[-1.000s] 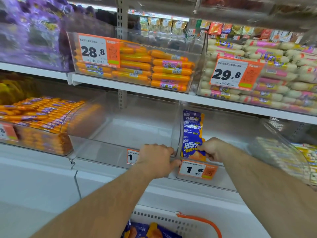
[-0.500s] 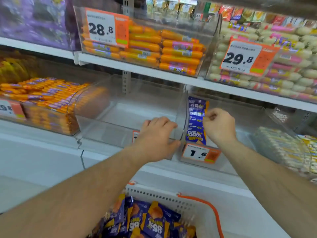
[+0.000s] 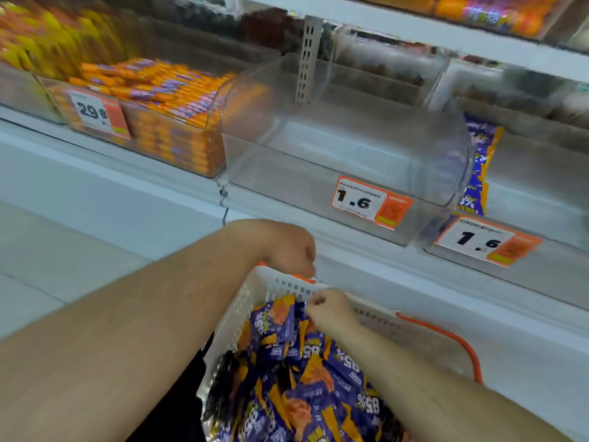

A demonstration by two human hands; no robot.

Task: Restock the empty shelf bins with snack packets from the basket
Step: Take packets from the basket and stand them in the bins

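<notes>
The white plastic basket (image 3: 280,287) sits low in front of the shelf, heaped with purple-and-orange snack packets (image 3: 306,371) marked "85%". An orange handle (image 3: 446,339) curves down its right side.

The left hand (image 3: 280,247) hovers over the basket's far rim, fingers curled into a loose fist; whether it holds the rim or the orange handle end there is not clear. The right hand (image 3: 328,309) reaches into the far end of the basket, and its grip is pressed together, fingertips (image 3: 314,303) pinching the top edge of a packet (image 3: 280,317) at the top of the heap.

Above, on the shelf (image 3: 127,177), a clear plastic bin (image 3: 318,173) stands empty, with an orange-and-white price tag (image 3: 369,202) reading 1.6 on its front. Just to its right a second clear bin (image 3: 541,199) carries a matching 1.6 tag (image 3: 487,242), and one purple packet (image 3: 478,167) stands upright against its left wall. To the left of the empty bin, another bin (image 3: 178,145) is stacked full of orange sausage-style sticks (image 3: 159,87) and bears a tag (image 3: 98,113) reading 29.8. Farther left, yellow packets (image 3: 38,46) show as a blur. A slotted metal upright (image 3: 307,59) rises behind the empty bin.
</notes>
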